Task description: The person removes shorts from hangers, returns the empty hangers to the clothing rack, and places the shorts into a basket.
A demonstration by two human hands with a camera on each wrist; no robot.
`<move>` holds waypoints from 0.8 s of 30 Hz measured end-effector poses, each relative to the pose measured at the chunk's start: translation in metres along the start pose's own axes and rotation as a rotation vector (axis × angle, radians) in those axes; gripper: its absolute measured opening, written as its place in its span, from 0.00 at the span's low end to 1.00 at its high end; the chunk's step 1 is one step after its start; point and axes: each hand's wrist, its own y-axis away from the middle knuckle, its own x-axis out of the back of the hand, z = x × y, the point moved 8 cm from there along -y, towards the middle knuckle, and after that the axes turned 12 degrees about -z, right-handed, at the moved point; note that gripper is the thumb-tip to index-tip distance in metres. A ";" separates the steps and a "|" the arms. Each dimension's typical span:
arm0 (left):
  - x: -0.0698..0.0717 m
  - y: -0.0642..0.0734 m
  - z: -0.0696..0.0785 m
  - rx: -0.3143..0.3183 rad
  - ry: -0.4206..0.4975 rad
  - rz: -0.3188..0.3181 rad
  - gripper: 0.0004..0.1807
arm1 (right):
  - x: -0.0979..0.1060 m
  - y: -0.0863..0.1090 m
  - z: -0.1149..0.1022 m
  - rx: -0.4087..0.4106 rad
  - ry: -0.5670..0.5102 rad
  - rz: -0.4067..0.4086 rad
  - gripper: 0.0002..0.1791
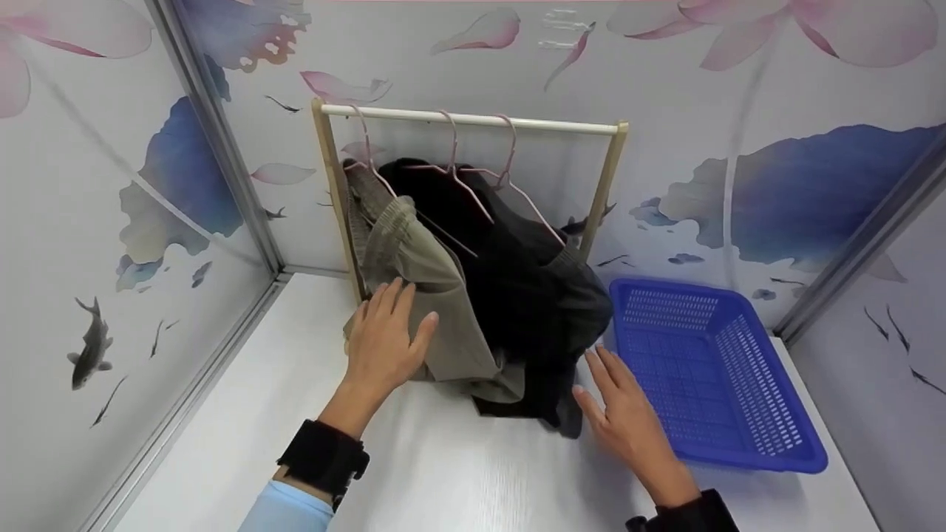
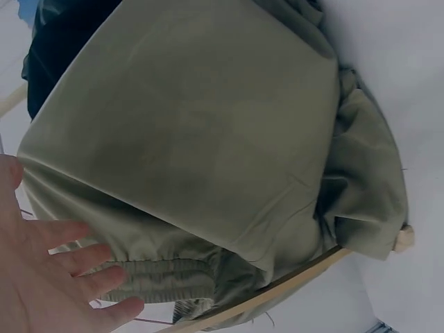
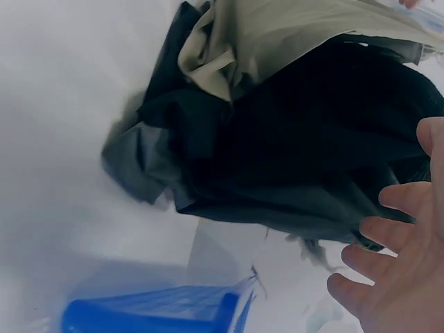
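Three pink hangers (image 1: 452,148) hang on the white rail of a small wooden rack. An olive-khaki garment with a gathered elastic edge (image 1: 436,295) drapes from the left one. Beside it hang a black garment (image 1: 510,295) and a dark grey one (image 1: 584,288), partly overlapping. My left hand (image 1: 384,336) is spread in front of the khaki cloth; whether it touches is unclear. My right hand (image 1: 624,414), fingers extended, is at the lower right of the dark garments. In the right wrist view the right hand (image 3: 402,243) holds nothing.
A blue perforated plastic basket (image 1: 709,369) stands right of the rack on the white table (image 1: 473,473). Printed wall panels (image 1: 665,81) enclose the back and sides. The rack's wooden posts (image 1: 604,188) stand at either end of its rail (image 1: 473,118).
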 end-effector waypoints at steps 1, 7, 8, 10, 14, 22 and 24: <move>0.001 -0.003 0.002 0.001 0.016 -0.010 0.35 | 0.001 0.000 -0.002 0.004 -0.005 0.003 0.34; 0.003 -0.021 0.008 0.026 0.104 -0.062 0.36 | 0.007 -0.002 -0.012 0.015 -0.029 0.015 0.33; 0.004 -0.024 0.008 0.032 0.113 -0.065 0.36 | 0.007 -0.003 -0.014 0.019 -0.031 0.016 0.33; 0.006 -0.030 0.007 0.051 0.124 -0.071 0.36 | 0.009 -0.004 -0.019 0.031 -0.036 0.019 0.33; 0.012 -0.042 0.005 0.085 0.148 -0.070 0.36 | 0.013 -0.011 -0.027 0.057 -0.036 0.035 0.31; 0.021 -0.060 0.000 0.163 0.181 -0.072 0.38 | 0.014 -0.022 -0.045 0.161 0.007 0.074 0.27; 0.020 -0.065 0.001 0.177 0.184 -0.093 0.40 | 0.014 -0.023 -0.047 0.178 0.020 0.089 0.26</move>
